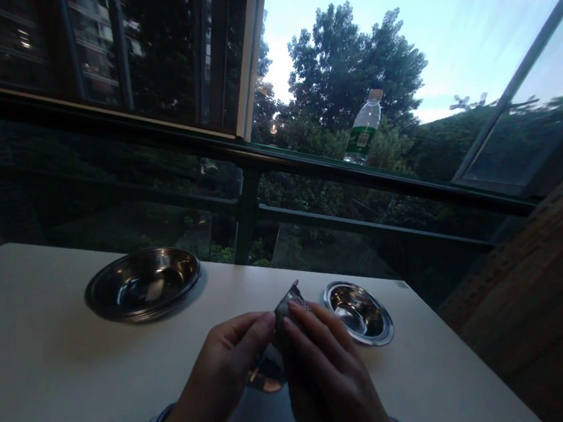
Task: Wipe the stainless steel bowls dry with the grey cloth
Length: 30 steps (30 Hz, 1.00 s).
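Observation:
Both hands meet at the front middle of the white table [36, 340]. My left hand [228, 360] is closed, its thumb and fingers pinching the left side of a thin dark grey piece with a pointed top [283, 305]. Over the right side of that piece lie the bent fingers of my right hand [333, 367], gripping it. A bit of its upper edge looks finely patterned; its kind is unclear. Just below, between the palms, a shiny curved metal surface [268, 376] shows, mostly hidden by the hands. I cannot tell whether the two are joined.
A large steel bowl [148, 284], apparently tilted, is at the left of the table. A smaller steel bowl [358, 313] sits beyond my right hand. Behind the table runs a dark railing [316, 168], with a green-labelled plastic bottle [363, 134] standing on it. A curtain [538, 298] hangs at right.

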Motion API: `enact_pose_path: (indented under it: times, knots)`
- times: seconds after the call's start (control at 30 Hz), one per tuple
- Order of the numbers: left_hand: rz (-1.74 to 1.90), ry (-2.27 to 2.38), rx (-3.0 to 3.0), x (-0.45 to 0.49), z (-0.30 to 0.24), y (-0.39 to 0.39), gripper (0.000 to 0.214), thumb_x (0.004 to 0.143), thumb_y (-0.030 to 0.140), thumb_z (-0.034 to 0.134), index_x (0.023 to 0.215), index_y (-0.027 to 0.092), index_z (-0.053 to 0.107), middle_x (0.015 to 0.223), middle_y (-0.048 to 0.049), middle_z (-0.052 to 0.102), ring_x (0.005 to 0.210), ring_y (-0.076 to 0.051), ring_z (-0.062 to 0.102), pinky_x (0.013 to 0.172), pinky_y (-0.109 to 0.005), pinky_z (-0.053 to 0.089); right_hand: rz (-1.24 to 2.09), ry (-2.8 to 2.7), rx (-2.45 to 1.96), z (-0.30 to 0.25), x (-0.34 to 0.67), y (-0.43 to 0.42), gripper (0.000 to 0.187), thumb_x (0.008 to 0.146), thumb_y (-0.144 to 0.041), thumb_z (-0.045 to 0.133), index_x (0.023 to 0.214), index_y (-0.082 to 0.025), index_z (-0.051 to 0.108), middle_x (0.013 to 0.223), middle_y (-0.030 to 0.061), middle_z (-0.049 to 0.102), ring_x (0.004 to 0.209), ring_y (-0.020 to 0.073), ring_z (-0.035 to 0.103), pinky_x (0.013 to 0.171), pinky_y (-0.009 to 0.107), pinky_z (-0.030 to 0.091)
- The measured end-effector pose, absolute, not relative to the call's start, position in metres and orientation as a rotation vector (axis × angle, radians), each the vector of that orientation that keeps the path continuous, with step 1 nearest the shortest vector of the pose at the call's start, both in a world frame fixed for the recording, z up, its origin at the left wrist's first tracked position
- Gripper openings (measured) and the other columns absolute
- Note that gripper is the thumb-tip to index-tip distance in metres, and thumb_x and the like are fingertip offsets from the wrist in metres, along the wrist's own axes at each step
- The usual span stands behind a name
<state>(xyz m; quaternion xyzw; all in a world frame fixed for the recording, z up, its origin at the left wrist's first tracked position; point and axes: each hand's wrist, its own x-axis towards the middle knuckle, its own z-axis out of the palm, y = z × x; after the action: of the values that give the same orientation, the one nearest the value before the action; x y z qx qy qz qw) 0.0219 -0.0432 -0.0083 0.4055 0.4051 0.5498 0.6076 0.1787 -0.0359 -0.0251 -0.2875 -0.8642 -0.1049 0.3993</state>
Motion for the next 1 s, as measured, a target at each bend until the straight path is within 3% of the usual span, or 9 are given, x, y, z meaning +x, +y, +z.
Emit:
enact_pose_path:
  times: [0.23,0.43,0.63,0.8,1.0]
  knots:
    - [1.243,0.94,0.927,0.0214,-0.006,-0.0448,0.029,0.072,0.037,0.062,0.083,0.012,0.07,0.068,-0.0055,0.068,0.061,-0.016,0.058,0.058,-0.026,0.044,-0.2,-2.121,-0.852,-0.0266,0.181,-0.0318,0.046,0.083,-0.015,0.045,0.129,-0.013,0.042,0.13,0.0144,0.046,0.121,0.0256,0.041,0.095,0.046,0.043]
    - [1.231,0.888,0.813,0.022,-0.0063,-0.0429,0.029,0.069,0.035,0.065,0.087,0.013,0.07,0.073,-0.0057,0.069,0.063,-0.017,0.06,0.057,-0.026,0.044,-0.34,-2.234,-0.67,-0.023,0.1737,-0.0379,0.046,0.079,-0.011,0.048,0.124,-0.012,0.047,0.125,0.014,0.051,0.121,0.0272,0.04,0.091,0.044,0.046]
    - [1.208,0.885,0.875,0.0212,-0.0067,-0.0435,0.026,0.071,0.036,0.064,0.073,0.011,0.07,0.06,-0.0035,0.065,0.052,-0.012,0.055,0.053,-0.023,0.043,-0.17,-2.129,-0.863,-0.0242,0.1826,-0.0308,0.043,0.084,-0.015,0.043,0.128,-0.015,0.043,0.129,0.0133,0.047,0.12,0.024,0.042,0.094,0.045,0.044]
    - [1.219,0.892,0.851,0.0215,-0.011,-0.0402,0.029,0.071,0.036,0.064,0.085,0.012,0.07,0.065,-0.0046,0.067,0.06,-0.015,0.06,0.055,-0.023,0.044,-0.276,-2.229,-0.716,-0.0235,0.1769,-0.0363,0.047,0.08,-0.013,0.047,0.127,-0.014,0.044,0.128,0.0123,0.049,0.122,0.0267,0.039,0.093,0.045,0.045]
    - [1.207,0.923,0.852,0.0215,-0.0094,-0.0406,0.027,0.069,0.037,0.066,0.077,0.011,0.07,0.066,-0.0045,0.067,0.053,-0.012,0.056,0.053,-0.023,0.042,-0.189,-2.154,-0.845,-0.025,0.1771,-0.0339,0.046,0.083,-0.015,0.044,0.129,-0.015,0.042,0.128,0.0131,0.049,0.119,0.0254,0.043,0.092,0.046,0.046]
